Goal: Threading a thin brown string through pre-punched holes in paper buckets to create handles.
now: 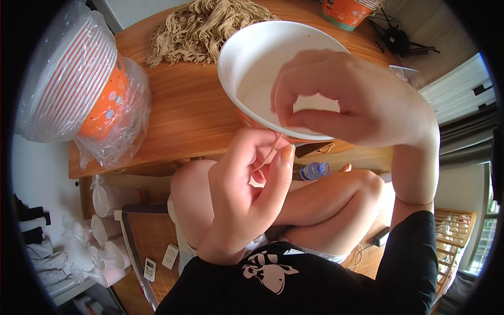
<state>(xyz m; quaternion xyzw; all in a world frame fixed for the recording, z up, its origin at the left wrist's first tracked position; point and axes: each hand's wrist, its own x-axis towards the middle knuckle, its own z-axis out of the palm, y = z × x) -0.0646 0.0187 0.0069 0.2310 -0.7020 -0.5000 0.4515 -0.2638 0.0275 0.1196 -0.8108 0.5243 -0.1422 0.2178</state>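
A large white paper bucket (247, 58) with an orange outside stands tilted toward me at the table's near edge, its mouth showing. My left hand (247, 184) is just below the near rim, fingers curled round a thin tan string (272, 149) that runs up toward the rim. Over the bucket's mouth my right hand (341, 97) is bent down at the wrist, thumb and forefinger pinched together close to the near rim. Whatever sits between those fingertips is too small and blurred to make out.
A heap of tan string (205, 26) lies behind the bucket on the wooden table (178, 115). Plastic-wrapped stacked buckets (89, 79) stand at left, another orange bucket (346, 13) at far right. Below are a water bottle (315, 170) and bagged white cups (107, 228).
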